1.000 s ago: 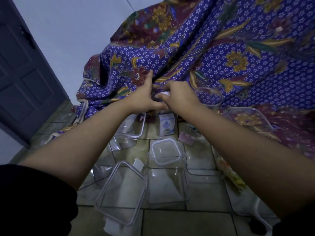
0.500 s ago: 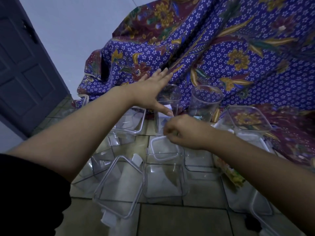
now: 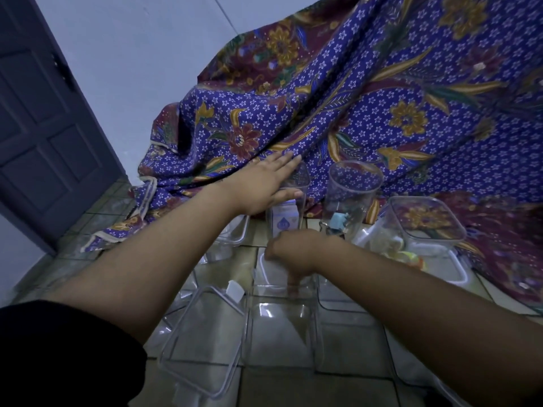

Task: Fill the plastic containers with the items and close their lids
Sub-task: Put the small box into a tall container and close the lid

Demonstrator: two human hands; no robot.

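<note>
My left hand (image 3: 264,183) reaches forward with straight fingers, its palm against the upper side of a tall clear container (image 3: 298,198) that holds a small white box (image 3: 282,223). Nearer to me, my right hand (image 3: 293,252) is knuckles-up with fingers curled down onto a clear square lid (image 3: 269,273), which lies on top of an empty clear container (image 3: 279,327). A round clear container (image 3: 354,186) to the right holds a light blue item (image 3: 338,222).
Several more clear containers stand on the tiled floor: a tilted one (image 3: 202,345) at front left, a lidded square one (image 3: 426,220) at right, and one with colourful items (image 3: 411,258). A purple patterned cloth (image 3: 382,113) drapes behind. A dark door (image 3: 44,127) stands left.
Both hands left the top of the tall container. The right hand came back and down onto the lid. The left hand opened flat and stays by the tall container.
</note>
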